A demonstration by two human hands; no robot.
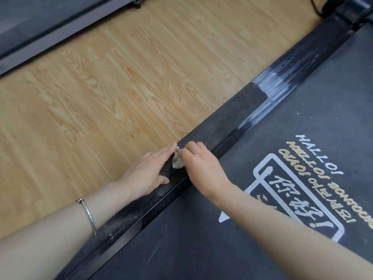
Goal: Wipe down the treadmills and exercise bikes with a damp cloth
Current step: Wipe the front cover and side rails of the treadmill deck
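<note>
A gym: a treadmill (232,122) on wood-pattern flooring (111,87), another machine's base (40,27) nearby.

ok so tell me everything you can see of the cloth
The cloth is a small, pale beige wad, crumpled and thin-looking; dampness cannot be told. It sits on the treadmill's dark side rail, near its floor-side edge. The right hand grips it with curled fingers and hides most of it, so only a bunched end shows. The left hand lies flat on the rail beside it, fingertips close to its top; whether they touch is unclear.
</note>
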